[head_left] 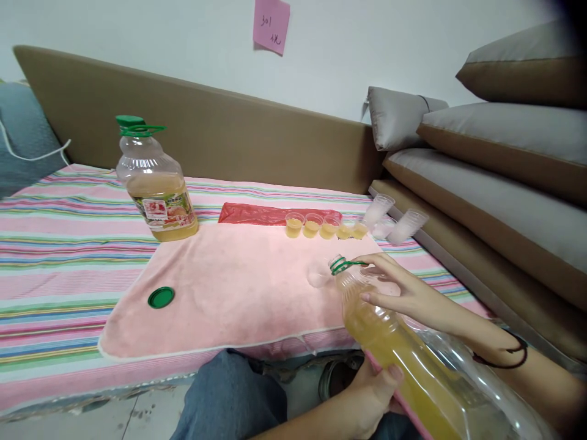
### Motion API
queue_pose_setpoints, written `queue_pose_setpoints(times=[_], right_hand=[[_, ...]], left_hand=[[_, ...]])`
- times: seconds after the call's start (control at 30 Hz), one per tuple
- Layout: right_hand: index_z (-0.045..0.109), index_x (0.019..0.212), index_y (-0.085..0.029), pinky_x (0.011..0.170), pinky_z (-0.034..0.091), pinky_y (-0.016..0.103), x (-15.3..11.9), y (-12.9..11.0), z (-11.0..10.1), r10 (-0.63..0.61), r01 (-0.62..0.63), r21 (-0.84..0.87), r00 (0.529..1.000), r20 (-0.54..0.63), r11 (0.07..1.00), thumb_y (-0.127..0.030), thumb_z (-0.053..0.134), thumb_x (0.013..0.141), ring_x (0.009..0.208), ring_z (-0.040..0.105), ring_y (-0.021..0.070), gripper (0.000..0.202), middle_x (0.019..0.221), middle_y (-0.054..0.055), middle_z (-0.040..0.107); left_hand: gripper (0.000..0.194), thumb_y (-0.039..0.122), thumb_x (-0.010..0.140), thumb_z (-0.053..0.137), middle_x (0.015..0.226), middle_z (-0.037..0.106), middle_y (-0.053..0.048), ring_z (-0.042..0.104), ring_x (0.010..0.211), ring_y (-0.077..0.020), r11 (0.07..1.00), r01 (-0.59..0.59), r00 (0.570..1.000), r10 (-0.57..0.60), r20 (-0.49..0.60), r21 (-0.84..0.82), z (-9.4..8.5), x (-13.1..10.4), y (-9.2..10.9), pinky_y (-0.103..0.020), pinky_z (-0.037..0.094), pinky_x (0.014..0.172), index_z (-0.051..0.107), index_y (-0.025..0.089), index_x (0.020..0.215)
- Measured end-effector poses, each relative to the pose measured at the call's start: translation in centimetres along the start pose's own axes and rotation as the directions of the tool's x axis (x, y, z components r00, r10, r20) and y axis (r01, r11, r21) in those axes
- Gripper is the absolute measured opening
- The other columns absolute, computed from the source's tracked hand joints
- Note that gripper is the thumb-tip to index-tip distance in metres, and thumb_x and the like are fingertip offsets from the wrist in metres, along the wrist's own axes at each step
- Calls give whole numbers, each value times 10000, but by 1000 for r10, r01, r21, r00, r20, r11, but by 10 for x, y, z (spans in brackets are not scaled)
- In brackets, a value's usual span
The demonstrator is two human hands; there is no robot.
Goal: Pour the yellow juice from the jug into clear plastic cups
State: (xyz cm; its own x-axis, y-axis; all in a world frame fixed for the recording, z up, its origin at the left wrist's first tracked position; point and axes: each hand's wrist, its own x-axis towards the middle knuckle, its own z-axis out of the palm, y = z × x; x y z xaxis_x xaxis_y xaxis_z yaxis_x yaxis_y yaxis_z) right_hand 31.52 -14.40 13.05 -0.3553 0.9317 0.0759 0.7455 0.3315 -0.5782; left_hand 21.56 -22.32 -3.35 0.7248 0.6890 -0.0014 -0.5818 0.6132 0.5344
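A large clear plastic bottle [394,336] of yellow liquid lies steeply tilted across my lap, its uncapped neck pointing left toward the cloth. My right hand [397,284] grips it near the neck, fingers by the green ring strap. From below, my left hand [373,391] is closed around the bottle's body. Just in front of the mouth sits a clear plastic cup [317,275]; whether liquid is flowing into it, I cannot tell. Behind it stands a row of several small cups [310,226] holding yellow liquid. A green cap [161,297] rests on the pink cloth [220,281].
A second large bottle [160,201] with a green cap stands at the left. Stacked clear cups [407,227] lean at the right end of the row. A red plastic bag [257,214] lies flat behind. Grey-brown cushions [495,177] pile up on the right.
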Motion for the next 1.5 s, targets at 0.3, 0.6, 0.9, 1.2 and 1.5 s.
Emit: queue_pose_setpoints(times=[0.3, 0.6, 0.9, 1.2, 1.5], right_hand=[[512, 1278, -303, 1067, 415, 483, 1, -4, -1, 6, -6, 0, 1000, 10, 1000, -519, 608, 829, 1253, 499, 289, 507, 1328, 65, 541], [503, 1257, -307, 1045, 416, 465, 3, -4, -1, 54, -55, 42, 998, 31, 998, -516, 620, 826, 1241, 493, 273, 493, 1312, 53, 537], [506, 1250, -313, 1035, 416, 452, 5, -3, -1, 70, -71, 13, 996, 49, 997, -512, 613, 828, 1226, 496, 266, 478, 1303, 43, 538], [516, 1244, -297, 1025, 433, 450, 5, -2, 0, 92, -93, 4, 995, 45, 996, -550, 609, 816, 1204, 521, 266, 506, 1287, 53, 553], [527, 1240, -294, 1038, 428, 451, 5, -4, -1, 76, -77, 12, 996, 37, 997, -542, 615, 814, 1222, 515, 270, 501, 1307, 58, 548]], left_hand=[[981, 823, 522, 651, 1261, 618, -216, 561, 1185, -441, 993, 20, 1000, -21, 7, 113, 7, -1, 8, -654, 419, 957, 559, 192, 1266], [1044, 853, 476, 640, 1299, 587, -237, 521, 1214, -475, 994, 41, 999, -43, 19, 104, 12, -2, 13, -713, 343, 988, 561, 177, 1269], [1060, 850, 458, 654, 1259, 610, -220, 522, 1208, -473, 996, 47, 998, -50, 46, 78, 11, -1, 13, -744, 312, 979, 554, 170, 1265], [1039, 848, 486, 638, 1217, 628, -210, 570, 1150, -441, 997, 35, 997, -39, 64, 64, 9, -1, 11, -725, 345, 959, 551, 183, 1279], [1000, 821, 520, 650, 1195, 644, -199, 572, 1151, -430, 998, 21, 996, -26, 82, 59, 7, 0, 9, -726, 338, 960, 539, 202, 1298]])
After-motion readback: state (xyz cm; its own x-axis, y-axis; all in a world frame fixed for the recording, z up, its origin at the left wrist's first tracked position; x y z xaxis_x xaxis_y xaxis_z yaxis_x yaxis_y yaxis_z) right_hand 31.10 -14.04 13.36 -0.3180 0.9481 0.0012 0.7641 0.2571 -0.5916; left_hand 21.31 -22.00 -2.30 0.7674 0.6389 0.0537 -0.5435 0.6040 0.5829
